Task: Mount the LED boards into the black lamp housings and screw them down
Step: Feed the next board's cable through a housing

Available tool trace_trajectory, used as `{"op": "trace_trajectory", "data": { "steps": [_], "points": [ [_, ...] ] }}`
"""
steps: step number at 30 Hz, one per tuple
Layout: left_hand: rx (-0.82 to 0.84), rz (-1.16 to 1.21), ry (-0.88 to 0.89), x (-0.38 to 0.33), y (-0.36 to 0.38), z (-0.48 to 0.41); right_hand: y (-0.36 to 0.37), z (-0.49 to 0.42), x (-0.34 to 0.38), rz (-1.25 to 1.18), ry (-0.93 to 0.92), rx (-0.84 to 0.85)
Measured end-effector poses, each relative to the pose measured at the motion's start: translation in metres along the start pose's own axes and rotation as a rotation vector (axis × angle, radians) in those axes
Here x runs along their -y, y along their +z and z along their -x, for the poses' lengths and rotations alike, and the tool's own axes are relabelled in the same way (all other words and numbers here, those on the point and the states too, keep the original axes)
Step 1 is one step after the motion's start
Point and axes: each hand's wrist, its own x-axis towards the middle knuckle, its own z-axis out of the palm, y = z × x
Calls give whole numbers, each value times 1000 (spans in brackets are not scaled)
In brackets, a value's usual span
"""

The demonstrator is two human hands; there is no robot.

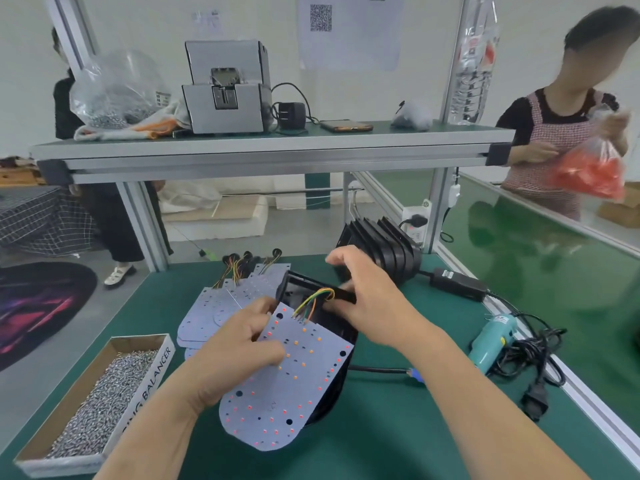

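At the far left of the green worktop [381, 445] we find a long cardboard box [152, 372] filled with small silver screws [100, 410]. Just right of it, further back, a fanned pile of spare boards [214, 310] lies flat, their coloured leads trailing towards the rear edge.

Next comes the left hand [239, 344]. We see it pinching the left edge of the LED board [294, 386], the thumb pressed on the top face and the fingers [258, 308] curled round the edge. The board is tilted and lies over the lamp housing [298, 289], which sits near the middle of the worktop. A bundle of wires [313, 301] arcs from the board's upper end into the housing's open back.

The right hand [367, 299] grips the housing's far end, fingers curled over its upper rim and the thumb below, near the wires.

Behind that hand a row of black housings [384, 247] stands packed together. To the right lie a black power adapter [453, 284] and, nearer the worktop's edge, a teal electric screwdriver [491, 341] beside a tangle of black cable [533, 355].

On the shelf [270, 147] above we make out a grey machine [225, 95].
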Motion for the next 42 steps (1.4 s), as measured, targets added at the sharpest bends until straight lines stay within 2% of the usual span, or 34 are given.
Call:
{"op": "trace_trajectory", "data": {
  "steps": [2, 4, 7, 11, 18, 22, 26, 29, 31, 34, 36, 39, 42],
  "points": [
    [0, -65, 21, 2, 1, 0, 3, 0, -4, 78, -21, 43],
    [10, -107, 46, 2, 4, 1, 7, 1, -2, 188, -55, 1],
    [24, -67, 55, 2, 8, 0, 13, -1, 1, 292, -28, -25],
    [46, -41, 57, -1, 16, 1, 13, -3, -4, 328, 9, 56],
    [11, -151, 140, -2, 20, -3, 17, -5, -10, 217, 146, 5],
    [2, -160, 166, -8, 16, -5, 16, -6, -15, -114, 256, 28],
    [4, -246, 166, -10, 5, -12, 11, 1, -15, -179, 191, 51],
    [26, -222, 139, -8, -3, -12, 0, 3, -12, -282, 133, 139],
    [41, -164, 109, -6, -6, -10, -4, 3, -11, -199, 66, 159],
    [33, -137, 66, -3, -1, -9, 1, 1, -11, 66, -70, 104],
    [38, -120, 108, -6, 7, -9, 9, 1, -7, 138, -15, 65],
    [47, -129, 109, -12, 11, -11, 12, 2, -5, 110, 65, 50],
    [23, -117, 71, -6, 5, -15, 3, 0, -11, -48, 66, 233]
  ]
}}
